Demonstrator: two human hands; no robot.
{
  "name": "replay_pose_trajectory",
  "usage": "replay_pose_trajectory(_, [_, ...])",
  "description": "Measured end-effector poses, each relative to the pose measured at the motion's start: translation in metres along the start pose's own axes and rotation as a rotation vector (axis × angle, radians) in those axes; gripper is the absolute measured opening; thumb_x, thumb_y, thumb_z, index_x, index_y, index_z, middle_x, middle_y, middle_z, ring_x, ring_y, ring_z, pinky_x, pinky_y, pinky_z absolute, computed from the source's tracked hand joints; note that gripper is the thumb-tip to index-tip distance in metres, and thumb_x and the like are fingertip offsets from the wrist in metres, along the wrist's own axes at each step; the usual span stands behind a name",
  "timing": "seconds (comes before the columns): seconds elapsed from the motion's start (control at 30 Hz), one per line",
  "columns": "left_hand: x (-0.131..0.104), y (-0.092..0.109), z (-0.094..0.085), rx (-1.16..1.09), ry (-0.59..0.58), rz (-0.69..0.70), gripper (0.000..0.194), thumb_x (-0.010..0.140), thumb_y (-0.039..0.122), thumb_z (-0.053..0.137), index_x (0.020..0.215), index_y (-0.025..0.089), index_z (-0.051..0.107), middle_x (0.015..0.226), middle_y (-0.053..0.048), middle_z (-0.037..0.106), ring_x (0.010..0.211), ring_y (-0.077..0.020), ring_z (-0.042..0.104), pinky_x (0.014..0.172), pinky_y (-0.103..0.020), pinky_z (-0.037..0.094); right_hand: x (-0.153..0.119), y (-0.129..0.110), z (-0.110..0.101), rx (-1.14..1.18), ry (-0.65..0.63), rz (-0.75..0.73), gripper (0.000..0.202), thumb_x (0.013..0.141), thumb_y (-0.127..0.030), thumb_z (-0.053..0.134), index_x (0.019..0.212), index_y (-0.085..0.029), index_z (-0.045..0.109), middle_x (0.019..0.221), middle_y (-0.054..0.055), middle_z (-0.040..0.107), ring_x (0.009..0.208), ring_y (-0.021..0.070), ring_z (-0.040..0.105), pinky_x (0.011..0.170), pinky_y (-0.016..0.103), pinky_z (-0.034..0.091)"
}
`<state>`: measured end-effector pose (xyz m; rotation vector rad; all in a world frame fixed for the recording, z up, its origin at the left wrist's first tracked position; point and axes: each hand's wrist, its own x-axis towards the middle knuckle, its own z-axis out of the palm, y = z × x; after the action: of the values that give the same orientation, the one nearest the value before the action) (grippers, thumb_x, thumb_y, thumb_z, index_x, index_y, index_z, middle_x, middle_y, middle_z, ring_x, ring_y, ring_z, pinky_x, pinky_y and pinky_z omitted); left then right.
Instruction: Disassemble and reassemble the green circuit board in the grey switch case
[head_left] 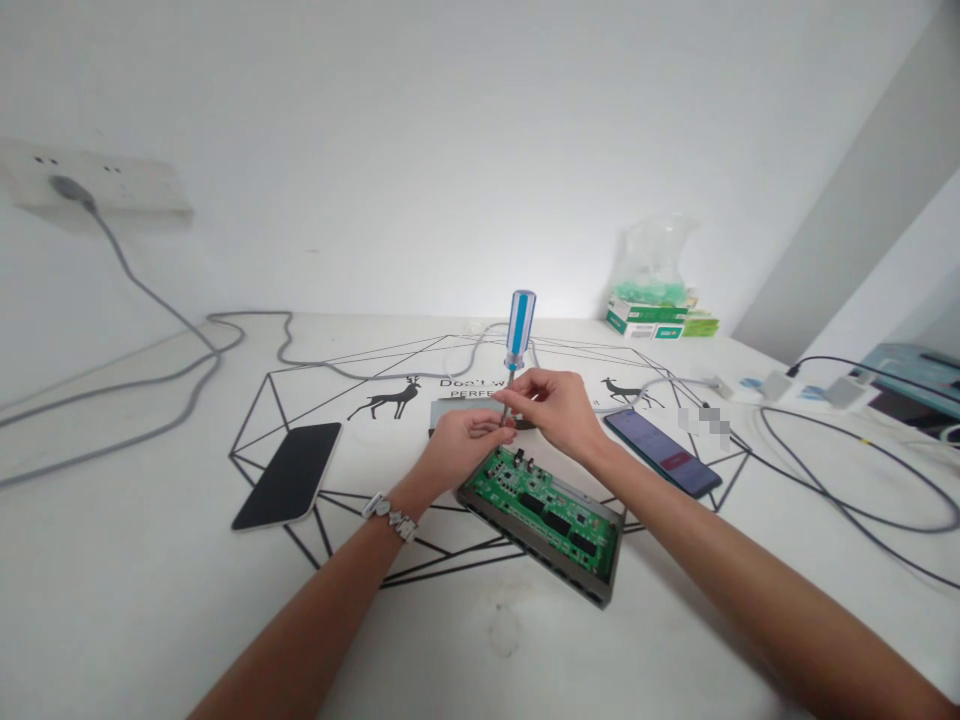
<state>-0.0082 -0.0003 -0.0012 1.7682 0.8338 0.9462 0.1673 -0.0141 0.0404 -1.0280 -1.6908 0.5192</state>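
Observation:
A screwdriver with a blue-and-clear handle stands nearly upright above the table's middle. My right hand pinches its metal shaft below the handle. At the lower end of that shaft is my left hand, its fingers closed together around the tip; whatever they hold there is hidden. Just below both hands, a green circuit board sits in an open grey metal case, lying at a slant on the table. Behind my hands a flat grey piece is partly covered.
A dark-screened phone lies to the left, and a lit phone to the right. Grey cable runs along the back from a wall socket. A power strip, black cables and green-white boxes are at the right.

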Motion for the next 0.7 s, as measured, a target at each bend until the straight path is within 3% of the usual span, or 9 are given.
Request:
replay_pose_trajectory(0.3, [0.001, -0.004, -0.013, -0.008, -0.01, 0.037, 0.025, 0.082, 0.035, 0.075, 0.092, 0.013, 0.075, 0.092, -0.008, 0.077, 0.086, -0.0207, 0.072, 0.085, -0.033, 0.056, -0.001, -0.008, -0.002, -0.119, -0.147, -0.135, 0.023, 0.094, -0.029, 0.057, 0.08, -0.017, 0.07, 0.072, 0.001, 0.071, 0.067, 0.0143, 0.064, 0.062, 0.025, 0.045])
replay_pose_trajectory(0.43, [0.001, -0.002, -0.009, -0.011, -0.037, 0.094, 0.027, 0.084, 0.035, 0.073, 0.099, 0.013, 0.075, 0.102, -0.009, 0.077, 0.098, -0.0239, 0.071, 0.093, -0.036, 0.054, -0.002, -0.004, -0.001, -0.065, -0.183, -0.076, 0.023, 0.096, -0.031, 0.053, 0.094, -0.017, 0.071, 0.087, 0.005, 0.075, 0.072, 0.0156, 0.066, 0.061, 0.025, 0.047])
replay_pose_trajectory(0.53, [0.001, 0.0, -0.005, -0.015, -0.047, 0.084, 0.029, 0.085, 0.037, 0.071, 0.101, 0.013, 0.075, 0.104, -0.009, 0.077, 0.1, -0.0253, 0.071, 0.094, -0.037, 0.053, -0.003, -0.003, 0.001, -0.021, -0.169, -0.031, 0.025, 0.095, -0.033, 0.054, 0.101, -0.016, 0.072, 0.087, 0.005, 0.076, 0.07, 0.0155, 0.066, 0.063, 0.026, 0.05])
replay_pose_trajectory(0.7, [0.0, -0.002, 0.0, -0.024, 0.053, 0.066, 0.025, 0.081, 0.035, 0.075, 0.091, 0.012, 0.075, 0.093, -0.009, 0.078, 0.089, -0.0241, 0.071, 0.084, -0.035, 0.055, -0.004, -0.006, 0.008, -0.04, -0.084, -0.049, 0.024, 0.092, -0.038, 0.06, 0.089, -0.018, 0.073, 0.089, 0.005, 0.076, 0.072, 0.0158, 0.066, 0.066, 0.027, 0.049])
